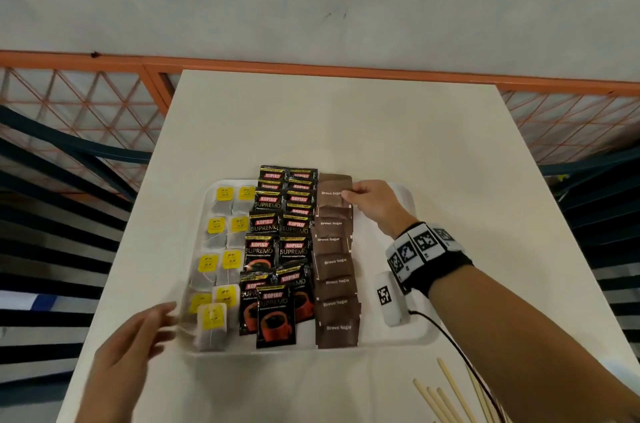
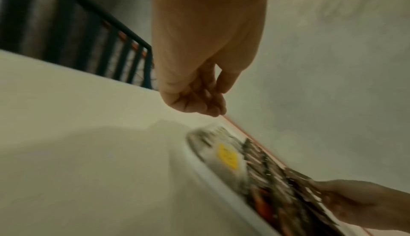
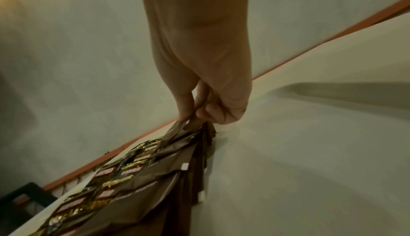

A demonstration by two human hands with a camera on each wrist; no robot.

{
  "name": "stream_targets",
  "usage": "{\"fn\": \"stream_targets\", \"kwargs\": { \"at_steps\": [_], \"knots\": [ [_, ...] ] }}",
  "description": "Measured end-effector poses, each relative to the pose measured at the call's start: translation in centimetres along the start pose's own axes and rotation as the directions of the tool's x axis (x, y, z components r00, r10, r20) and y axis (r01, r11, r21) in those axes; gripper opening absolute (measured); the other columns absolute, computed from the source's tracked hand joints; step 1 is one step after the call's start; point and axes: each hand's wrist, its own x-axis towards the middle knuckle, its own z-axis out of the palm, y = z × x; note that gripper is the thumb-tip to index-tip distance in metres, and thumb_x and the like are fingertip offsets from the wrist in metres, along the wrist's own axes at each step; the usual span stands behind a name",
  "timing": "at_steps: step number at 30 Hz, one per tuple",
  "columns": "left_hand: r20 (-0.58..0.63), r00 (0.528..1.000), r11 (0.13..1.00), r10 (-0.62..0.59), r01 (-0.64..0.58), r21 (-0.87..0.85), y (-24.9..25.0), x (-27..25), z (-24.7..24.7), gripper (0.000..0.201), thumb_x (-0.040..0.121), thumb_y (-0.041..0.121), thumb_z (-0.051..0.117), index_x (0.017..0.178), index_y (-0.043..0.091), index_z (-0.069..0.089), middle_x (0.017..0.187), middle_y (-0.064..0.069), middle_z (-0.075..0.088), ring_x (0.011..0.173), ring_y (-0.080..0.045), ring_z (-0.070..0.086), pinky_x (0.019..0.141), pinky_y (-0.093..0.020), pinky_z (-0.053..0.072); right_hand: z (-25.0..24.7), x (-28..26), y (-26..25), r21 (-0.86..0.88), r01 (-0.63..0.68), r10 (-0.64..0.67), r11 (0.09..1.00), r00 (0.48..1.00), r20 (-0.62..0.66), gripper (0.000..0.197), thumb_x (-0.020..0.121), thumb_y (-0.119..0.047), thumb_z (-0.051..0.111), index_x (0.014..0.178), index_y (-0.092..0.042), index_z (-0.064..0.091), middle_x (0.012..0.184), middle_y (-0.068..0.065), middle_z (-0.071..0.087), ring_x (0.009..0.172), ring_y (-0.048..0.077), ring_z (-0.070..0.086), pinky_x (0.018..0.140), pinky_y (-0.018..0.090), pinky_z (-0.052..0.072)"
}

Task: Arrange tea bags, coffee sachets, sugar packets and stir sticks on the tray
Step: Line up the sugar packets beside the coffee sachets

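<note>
1. Stir sticks (image 1: 450,398): nearest, on table (image 1: 311,118) at near-right, off the tray. Prob. light, stiff, thin; pick mid-length, several at once.
2. Left hand (image 1: 138,346): fingers relaxed & apart, holds nothing, just beside tray's near-left edge by a tea bag (image 1: 211,327).
3. Tray (image 1: 403,196): tea bags left, coffee sachets (image 1: 275,317) mid, brown sugar packets (image 1: 335,267) right, overlapping. All light, floppy, slick; edges easiest to pinch.
4. Right hand (image 1: 374,203): thumb & fingers pinching farthest sugar packet (image 1: 334,194) at its right edge.
5. In the way: wrist cable (image 1: 450,341) trails over the sticks; bare strip right of sugar is narrow.
</note>
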Motion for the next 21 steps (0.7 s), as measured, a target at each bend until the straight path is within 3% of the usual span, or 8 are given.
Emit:
{"fn": "stream_targets", "kwargs": {
  "at_steps": [3, 6, 8, 11, 13, 15, 17, 21],
  "knots": [
    [-0.051, 0.991, 0.989, -0.121, 0.125, 0.079, -2.9, -0.1, -4.2, 0.027, 0.098, 0.017, 0.039, 0.092, 0.014, 0.065, 0.093, -0.016, 0.066, 0.075, -0.027, 0.056, 0.065, -0.028, 0.042, 0.3, 0.6, 0.1, -0.099, -0.004, -0.002, 0.995, 0.998, -0.061, 0.028, 0.083, -0.021, 0.067, 0.102, -0.001, 0.066, 0.077, -0.003, 0.056, 0.072, 0.011, 0.049, 0.064, 0.02, 0.037],
    [-0.067, 0.977, 0.969, -0.205, 0.212, 0.129, -5.2, -1.0, -6.5, 0.029, 0.1, 0.013, 0.031, 0.104, 0.001, 0.057, 0.104, -0.027, 0.056, 0.071, -0.03, 0.047, 0.056, -0.027, 0.043, 0.4, 0.2, -0.1, -0.13, 0.025, -0.043, 0.991, 0.989, -0.139, 0.026, 0.081, -0.018, 0.069, 0.101, -0.003, 0.062, 0.085, -0.001, 0.056, 0.084, 0.015, 0.051, 0.075, 0.026, 0.039],
    [-0.118, 0.979, 0.97, -0.164, 0.182, 0.163, -6.2, -2.0, -6.9, 0.032, 0.099, 0.01, 0.031, 0.106, -0.005, 0.058, 0.1, -0.027, 0.055, 0.065, -0.028, 0.051, 0.048, -0.01, 0.045, 0.4, -0.3, -0.1, -0.134, 0.038, -0.061, 0.99, 0.983, -0.173, 0.029, 0.08, -0.018, 0.07, 0.102, -0.003, 0.059, 0.077, -0.005, 0.052, 0.085, 0.016, 0.051, 0.072, 0.025, 0.04],
    [-0.11, 0.986, 0.969, -0.127, 0.147, 0.201, -6.5, -3.4, -5.8, 0.037, 0.097, 0.007, 0.036, 0.077, 0.002, 0.065, 0.093, -0.028, 0.057, 0.054, -0.013, 0.057, 0.046, -0.002, 0.04, 0.0, -1.6, -0.3, -0.13, 0.047, -0.072, 0.99, 0.979, -0.189, 0.03, 0.082, -0.02, 0.069, 0.104, -0.005, 0.056, 0.07, -0.007, 0.048, 0.077, 0.016, 0.052, 0.059, 0.018, 0.037],
    [-0.054, 0.996, 0.965, -0.072, 0.083, 0.25, -5.7, -4.3, -4.5, 0.035, 0.095, 0.006, 0.042, 0.072, 0.009, 0.068, 0.085, -0.026, 0.06, 0.055, -0.004, 0.059, 0.048, -0.003, 0.04, -0.6, -3.5, -0.4, -0.142, 0.065, -0.094, 0.988, 0.974, -0.206, 0.022, 0.084, -0.021, 0.066, 0.099, -0.008, 0.057, 0.069, -0.006, 0.05, 0.069, 0.013, 0.051, 0.058, 0.015, 0.036],
    [0.047, 0.999, 0.956, -0.026, 0.011, 0.292, -4.5, -5.3, -3.1, 0.028, 0.091, 0.001, 0.049, 0.075, 0.013, 0.068, 0.077, -0.022, 0.063, 0.055, -0.003, 0.059, 0.05, -0.004, 0.041, -1.5, -6.1, 0.1, -0.174, 0.079, -0.118, 0.982, 0.967, -0.226, 0.01, 0.086, -0.021, 0.062, 0.091, -0.014, 0.058, 0.069, -0.008, 0.051, 0.067, 0.011, 0.05, 0.056, 0.01, 0.035],
    [0.147, 0.989, 0.947, 0.027, -0.073, 0.312, -3.8, -5.8, -1.4, 0.035, 0.085, -0.007, 0.054, 0.066, 0.018, 0.071, 0.061, -0.01, 0.065, 0.053, -0.004, 0.059, 0.051, -0.004, 0.042, -2.3, -9.5, 1.2, -0.204, 0.09, -0.139, 0.975, 0.961, -0.239, 0.004, 0.087, -0.02, 0.059, 0.085, -0.017, 0.057, 0.069, -0.009, 0.053, 0.064, 0.006, 0.049, 0.054, 0.007, 0.036],
    [0.415, 0.91, 0.915, 0.007, -0.173, 0.365, -3.4, -6.5, 2.3, 0.044, 0.083, 0.002, 0.06, 0.068, 0.042, 0.068, 0.064, 0.012, 0.07, 0.06, -0.002, 0.062, 0.06, -0.002, 0.044, -3.1, -17.2, 5.1, -0.215, 0.035, -0.091, 0.976, 0.961, -0.26, 0.007, 0.087, -0.018, 0.058, 0.08, -0.018, 0.056, 0.063, -0.011, 0.052, 0.057, 0.003, 0.047, 0.053, 0.006, 0.039]
  ]
}}
